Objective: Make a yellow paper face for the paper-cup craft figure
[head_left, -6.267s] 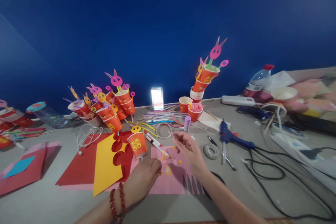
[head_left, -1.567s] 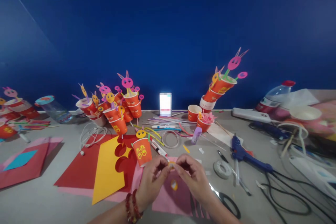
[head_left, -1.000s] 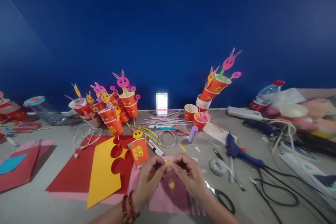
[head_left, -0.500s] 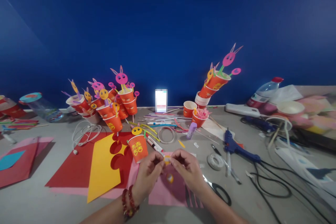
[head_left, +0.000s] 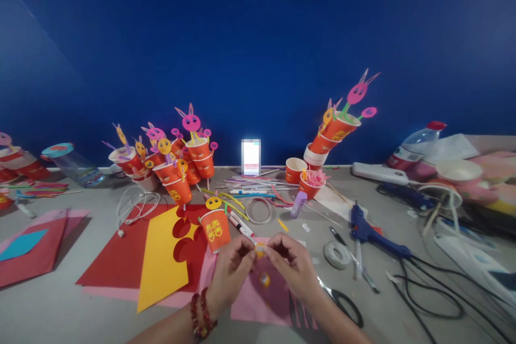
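Between my two hands is a small yellow paper piece (head_left: pixel 260 250) with a whitish patch on it. The fingertips of my left hand (head_left: pixel 231 269) pinch its left side, and those of my right hand (head_left: pixel 293 267) pinch its right side. Both hands are closed above a pink paper sheet (head_left: pixel 250 306). A second small yellow and white piece (head_left: pixel 264 279) shows just below the fingers, blurred. Left of my hands stands a red paper cup (head_left: pixel 215 230) with a yellow smiling face on top. Scissors (head_left: pixel 346 306) lie beside my right forearm.
Yellow card (head_left: pixel 159 274) with round cut-outs lies on red paper (head_left: pixel 115 258) to the left. Decorated cups (head_left: pixel 179 191) stand at the back. On the right are a tape roll (head_left: pixel 337 254), a blue glue gun (head_left: pixel 374 236) and black cables (head_left: pixel 427 279). A purple glue stick (head_left: pixel 299 204) stands mid-table.
The whole scene has shifted slightly rightward in view as my head moved. Both hands still pinch the small yellow paper piece, which shows a little more of its whitish patch.
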Available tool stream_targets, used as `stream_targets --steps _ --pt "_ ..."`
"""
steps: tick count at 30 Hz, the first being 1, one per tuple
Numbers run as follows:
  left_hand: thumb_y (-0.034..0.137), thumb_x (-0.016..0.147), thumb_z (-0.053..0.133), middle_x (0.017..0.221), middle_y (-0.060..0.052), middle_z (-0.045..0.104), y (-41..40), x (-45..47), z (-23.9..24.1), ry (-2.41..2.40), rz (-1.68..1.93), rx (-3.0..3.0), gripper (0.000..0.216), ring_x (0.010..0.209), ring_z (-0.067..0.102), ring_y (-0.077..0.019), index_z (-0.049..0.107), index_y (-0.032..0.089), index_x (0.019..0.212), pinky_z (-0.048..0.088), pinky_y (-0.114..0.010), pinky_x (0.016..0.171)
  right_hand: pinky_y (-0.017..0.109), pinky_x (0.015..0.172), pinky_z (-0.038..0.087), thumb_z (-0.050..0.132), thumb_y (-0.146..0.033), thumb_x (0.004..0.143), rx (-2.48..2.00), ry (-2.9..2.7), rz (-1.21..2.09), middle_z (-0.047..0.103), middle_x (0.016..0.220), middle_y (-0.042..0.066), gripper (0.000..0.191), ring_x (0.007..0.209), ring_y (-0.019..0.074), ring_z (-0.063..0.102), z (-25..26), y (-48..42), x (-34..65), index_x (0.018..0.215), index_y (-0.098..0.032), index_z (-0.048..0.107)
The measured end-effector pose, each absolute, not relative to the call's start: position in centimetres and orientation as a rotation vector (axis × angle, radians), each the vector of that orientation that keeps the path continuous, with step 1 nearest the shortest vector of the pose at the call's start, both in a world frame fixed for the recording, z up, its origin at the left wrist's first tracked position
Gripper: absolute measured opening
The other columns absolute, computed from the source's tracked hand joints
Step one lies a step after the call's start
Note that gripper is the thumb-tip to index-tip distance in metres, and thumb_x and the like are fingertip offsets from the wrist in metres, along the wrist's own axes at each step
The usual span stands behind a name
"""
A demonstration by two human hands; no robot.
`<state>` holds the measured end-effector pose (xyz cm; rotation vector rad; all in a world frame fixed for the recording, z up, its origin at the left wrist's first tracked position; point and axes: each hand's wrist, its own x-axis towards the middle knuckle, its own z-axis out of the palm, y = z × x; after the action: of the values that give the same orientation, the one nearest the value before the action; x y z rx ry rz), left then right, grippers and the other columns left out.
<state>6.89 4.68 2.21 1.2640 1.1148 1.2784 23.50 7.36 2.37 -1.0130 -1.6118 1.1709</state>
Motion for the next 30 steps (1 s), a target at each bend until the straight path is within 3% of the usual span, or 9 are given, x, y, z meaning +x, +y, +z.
stream_targets --steps 13,18,22,25,30 --pt "0.046 0.082 0.069 0.069 0.0 0.055 4.73 7.08 2.33 1.112 1.293 1.187 0.031 0.056 0.05 -0.0109 0.057 0.018 0.076 0.037 -0.017 0.045 0.023 0.053 0.038 0.059 -0.048 0.092 -1.016 -1.624 1.122 0.057 0.065 -0.001 0.035 0.058 0.0138 0.05 2.16 7.57 23.43 0.073 -0.019 0.059" --pt "0.043 0.083 0.069 0.068 0.0 0.056 4.75 6.99 2.35 1.137 1.28 1.213 0.029 0.055 0.051 -0.0109 0.058 0.017 0.075 0.038 -0.018 0.045 0.023 0.053 0.041 0.058 -0.04 0.094 -1.026 -1.641 1.119 0.062 0.067 -0.001 0.027 0.058 0.0142 0.055 2.09 7.48 23.41 0.077 -0.02 0.061" --pt "0.039 0.086 0.065 0.069 -0.001 0.058 4.72 6.9 2.04 1.156 1.287 1.273 0.025 0.056 0.051 -0.0112 0.057 0.017 0.075 0.038 -0.019 0.048 0.029 0.071 0.051 0.057 -0.028 0.095 -1.018 -1.765 0.857 0.07 0.088 0.005 0.01 0.079 0.0201 0.065 2.24 7.21 23.48 0.093 -0.023 0.065" --pt "0.034 0.09 0.06 0.071 -0.001 0.058 4.67 6.79 1.76 1.188 1.28 1.386 0.021 0.058 0.051 -0.0121 0.058 0.018 0.077 0.039 -0.02 0.051 0.036 0.086 0.05 0.057 -0.021 0.094 -0.954 -1.909 0.647 0.071 0.105 0.008 0.011 0.099 0.0246 0.065 2.49 7.05 23.55 0.097 -0.025 0.066" --pt "0.03 0.095 0.054 0.072 -0.001 0.059 4.58 6.47 1.69 1.28 1.236 1.624 0.021 0.066 0.053 -0.0147 0.058 0.019 0.078 0.041 -0.023 0.06 0.037 0.084 0.051 0.057 -0.018 0.096 -0.934 -2.041 0.544 0.073 0.107 0.007 0.012 0.098 0.0246 0.067 2.68 7.02 23.63 0.097 -0.026 0.066"
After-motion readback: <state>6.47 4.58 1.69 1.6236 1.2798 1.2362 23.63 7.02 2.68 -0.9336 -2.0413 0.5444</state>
